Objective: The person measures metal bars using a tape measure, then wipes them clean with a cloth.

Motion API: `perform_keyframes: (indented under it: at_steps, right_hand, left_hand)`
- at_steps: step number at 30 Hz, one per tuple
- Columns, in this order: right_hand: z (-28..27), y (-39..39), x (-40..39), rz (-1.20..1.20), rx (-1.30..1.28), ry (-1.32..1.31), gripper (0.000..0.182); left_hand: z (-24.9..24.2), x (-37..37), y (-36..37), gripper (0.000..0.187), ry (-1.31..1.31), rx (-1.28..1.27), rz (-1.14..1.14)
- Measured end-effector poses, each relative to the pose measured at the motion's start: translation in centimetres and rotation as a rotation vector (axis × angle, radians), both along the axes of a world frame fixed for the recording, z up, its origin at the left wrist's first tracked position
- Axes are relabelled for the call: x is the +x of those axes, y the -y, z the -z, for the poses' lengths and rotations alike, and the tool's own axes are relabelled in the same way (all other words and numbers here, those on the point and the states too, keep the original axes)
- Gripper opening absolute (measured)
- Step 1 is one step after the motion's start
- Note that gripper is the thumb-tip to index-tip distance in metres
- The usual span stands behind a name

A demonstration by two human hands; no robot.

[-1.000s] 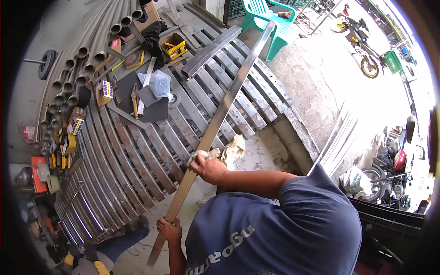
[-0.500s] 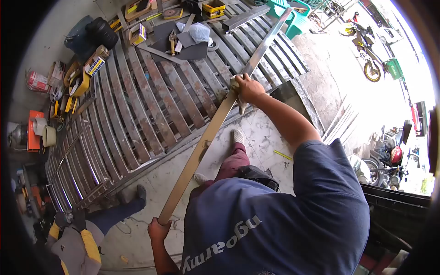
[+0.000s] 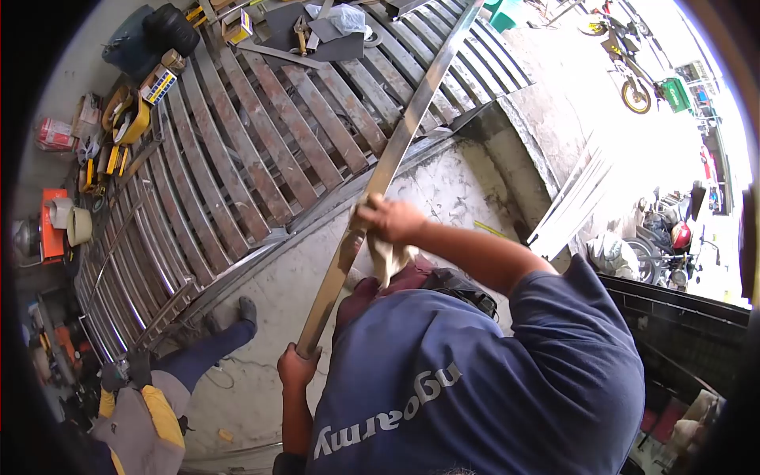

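Observation:
A long flat metal bar [image 3: 405, 131] runs diagonally from the lower left to the top, its upper part over a slatted metal rack [image 3: 273, 162]. My left hand [image 3: 298, 367] is closed around the bar's lower end. Farther up, my right hand [image 3: 388, 219] presses a pale cloth [image 3: 386, 265] against the bar, with fingers wrapped over its edge. Part of the cloth hangs below this hand. The bar looks brownish along its lower part and shinier near the top.
Another person [image 3: 146, 408] in grey and yellow is at the lower left, beside the rack. Pliers [image 3: 301, 36] and a plastic bag [image 3: 345, 19] lie on the rack. A yellow bin [image 3: 131, 125] stands at the left. Motorcycles [image 3: 631, 67] are at the right.
My right hand and the cloth have slid down along the bar toward my left hand. The view has shifted, and the rack's top items sit higher in the picture.

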State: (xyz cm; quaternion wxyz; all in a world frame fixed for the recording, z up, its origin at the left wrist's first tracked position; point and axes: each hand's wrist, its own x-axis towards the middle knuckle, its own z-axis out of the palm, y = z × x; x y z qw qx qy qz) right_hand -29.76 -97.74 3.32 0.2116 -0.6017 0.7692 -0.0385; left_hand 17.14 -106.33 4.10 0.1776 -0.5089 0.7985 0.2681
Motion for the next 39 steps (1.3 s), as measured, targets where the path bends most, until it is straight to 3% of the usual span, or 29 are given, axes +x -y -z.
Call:
perform_keyframes:
  at_steps: [2,3,4,9,11,13,15,17,19,23,26,27,29,30,31,32,35,36,39]
  right_hand:
    - [-4.9,2.0,-5.4,0.207,0.156,-0.066,0.053]
    - [-2.1,1.5,-9.3,0.263,0.035,-0.163,0.055]
    - [-1.6,2.3,-12.6,0.334,0.139,-0.226,0.059]
    - [-2.6,5.2,-22.0,0.700,-0.101,-0.200,0.046]
    - [-1.0,6.0,-24.1,0.684,-0.128,-0.231,0.046]
    - [-0.5,6.6,-24.3,0.684,-0.134,-0.230,0.048]
    - [-0.7,6.2,-23.4,0.691,-0.140,-0.232,0.047]
    - [4.0,6.0,-23.6,0.554,-0.136,-0.342,0.046]
    - [-2.8,5.4,-17.3,0.667,-0.093,-0.172,0.048]
    - [-1.5,3.8,-9.2,0.591,-0.112,-0.153,0.058]
    - [-1.7,2.8,-0.4,0.582,-0.073,-0.019,0.046]
    - [-4.3,2.0,3.3,0.432,-0.086,-0.047,0.038]
    - [-0.3,1.5,9.6,0.328,-0.236,-0.085,0.034]
    - [0.3,1.4,13.6,0.533,-0.192,0.060,0.037]
    - [2.5,0.9,17.2,0.378,-0.426,-0.084,0.044]
    - [4.9,0.7,21.0,0.352,-0.446,-0.075,0.048]
    - [3.9,-1.2,32.8,0.381,-0.302,0.070,0.064]
    - [2.0,-1.9,35.7,0.387,-0.226,0.120,0.065]
    - [5.1,-3.6,41.1,0.307,-0.275,0.194,0.062]
  left_hand:
    - [0.5,-0.1,0.6,0.058,-0.045,-0.017,0.009]
    - [1.1,0.1,0.7,0.060,-0.051,-0.032,0.018]
    - [1.1,0.0,0.9,0.060,-0.050,-0.034,0.020]
    - [0.1,-0.5,1.5,0.059,-0.071,0.039,0.018]
    - [0.2,1.0,1.7,0.056,-0.112,0.089,0.013]
    - [1.6,3.5,1.5,0.056,-0.247,0.128,-0.174]
    - [6.1,8.0,1.5,0.057,-0.424,0.196,-0.326]
    - [4.2,7.4,2.0,0.057,-0.439,0.486,-0.518]
    - [4.4,7.8,2.3,0.056,-0.487,0.702,-0.624]
    - [5.5,8.0,3.3,0.058,-0.609,1.011,-0.673]
    - [5.7,8.6,4.5,0.062,-0.548,1.187,-0.653]
    - [6.4,8.9,4.8,0.067,-0.517,1.206,-0.617]
    - [5.9,8.4,4.7,0.071,-0.535,1.290,-0.652]
    - [5.7,8.5,5.1,0.074,-0.545,1.328,-0.675]
    - [7.0,9.2,5.5,0.078,-0.557,1.376,-0.583]
    - [7.2,9.4,5.6,0.077,-0.568,1.393,-0.566]
    - [7.3,9.4,5.2,0.067,-0.582,1.429,-0.527]
    - [9.6,10.4,5.2,0.058,-0.555,1.405,-0.556]
    - [10.8,11.3,4.7,0.048,-0.543,1.319,-0.379]
